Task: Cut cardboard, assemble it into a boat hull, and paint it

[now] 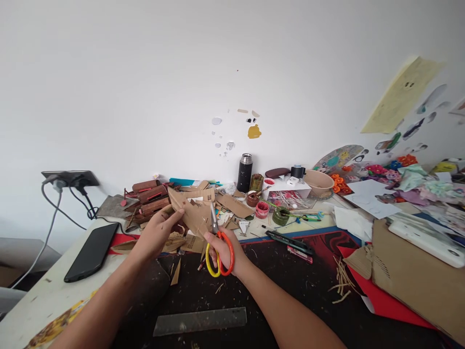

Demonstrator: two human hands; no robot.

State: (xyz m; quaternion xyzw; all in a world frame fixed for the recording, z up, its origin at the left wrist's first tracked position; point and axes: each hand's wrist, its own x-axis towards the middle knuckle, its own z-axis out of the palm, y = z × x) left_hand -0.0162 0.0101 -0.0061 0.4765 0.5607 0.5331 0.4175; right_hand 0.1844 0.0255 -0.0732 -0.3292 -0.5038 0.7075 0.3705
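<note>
My left hand (158,232) pinches a folded piece of brown cardboard (196,216) between thumb and fingers, above the dark mat. In my right hand (240,259) is a pair of scissors (214,222) with one red and one yellow handle loop. Their blades point up and away from me, beside the cardboard's right edge. My right thumb tip lies close to the cardboard's lower corner; whether it presses on it I cannot tell. Beneath and behind are cardboard scraps (234,205). A clear ruler (199,321) lies on the mat nearer to me.
Brown cardboard rolls (152,194) are piled at the back left, near a black phone (90,253). A black flask (245,173), a red paint pot (262,210) and a green pot (281,216) stand toward the wall. Large cardboard (417,276) covers the right side.
</note>
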